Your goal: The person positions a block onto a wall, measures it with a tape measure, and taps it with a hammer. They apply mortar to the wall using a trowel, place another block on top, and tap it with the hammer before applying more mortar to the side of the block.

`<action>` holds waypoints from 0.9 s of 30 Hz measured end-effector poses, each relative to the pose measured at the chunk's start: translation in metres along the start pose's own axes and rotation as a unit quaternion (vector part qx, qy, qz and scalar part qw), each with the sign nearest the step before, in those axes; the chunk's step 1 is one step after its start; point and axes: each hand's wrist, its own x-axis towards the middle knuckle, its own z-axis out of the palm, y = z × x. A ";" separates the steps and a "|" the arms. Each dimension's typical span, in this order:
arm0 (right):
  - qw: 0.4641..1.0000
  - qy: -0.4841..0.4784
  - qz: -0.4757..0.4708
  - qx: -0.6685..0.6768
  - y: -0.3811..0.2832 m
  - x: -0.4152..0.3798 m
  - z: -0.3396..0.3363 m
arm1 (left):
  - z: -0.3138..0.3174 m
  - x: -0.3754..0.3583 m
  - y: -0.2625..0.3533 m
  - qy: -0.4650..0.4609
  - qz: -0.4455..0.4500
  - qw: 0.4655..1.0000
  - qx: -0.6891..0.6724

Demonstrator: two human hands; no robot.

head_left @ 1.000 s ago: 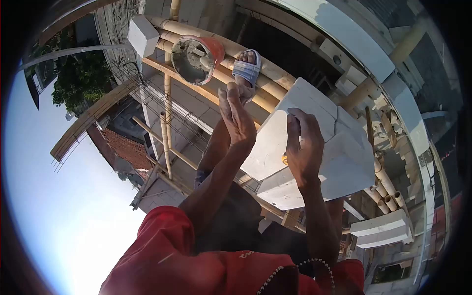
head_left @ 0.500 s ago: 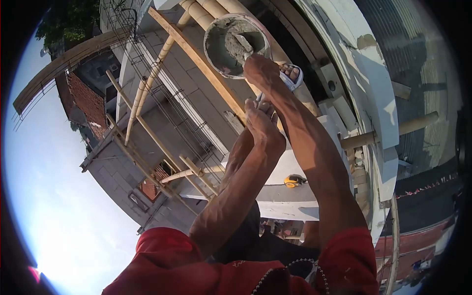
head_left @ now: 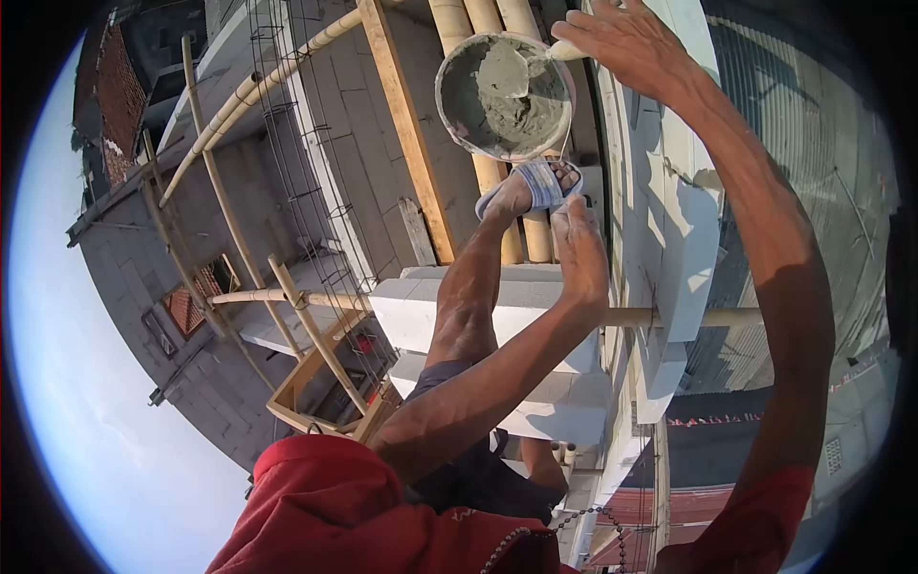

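Note:
At the top of the view my right hand [head_left: 631, 43] holds the pale handle of a trowel [head_left: 504, 75], its fingers partly stretched along the handle. The trowel's blade lies in wet grey mortar [head_left: 526, 120] inside a round bucket [head_left: 453, 132] with a smeared rim. My left hand [head_left: 581, 251] is held below the bucket with its fingers stretched out and nothing visible in it. Its fingertips overlap the edge of the striped slipper [head_left: 542, 184] on my foot.
Bamboo poles [head_left: 486, 187] and a wooden plank [head_left: 406, 134] run under and beside the bucket. White blocks [head_left: 430, 311] lie nearer to me. Thin steel reinforcement bars [head_left: 306, 143] stand to the left, and a white ledge [head_left: 684, 230] edges the drop on the right.
My right hand has moved up and right, away from my left, still on the trowel. My left hand has straightened its fingers and shifted right. The view has turned; the yellow tape measure no longer shows.

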 end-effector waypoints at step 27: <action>0.987 -0.150 0.047 0.039 0.091 0.099 -0.050 | 0.024 -0.014 0.059 -0.043 -0.058 0.997 0.011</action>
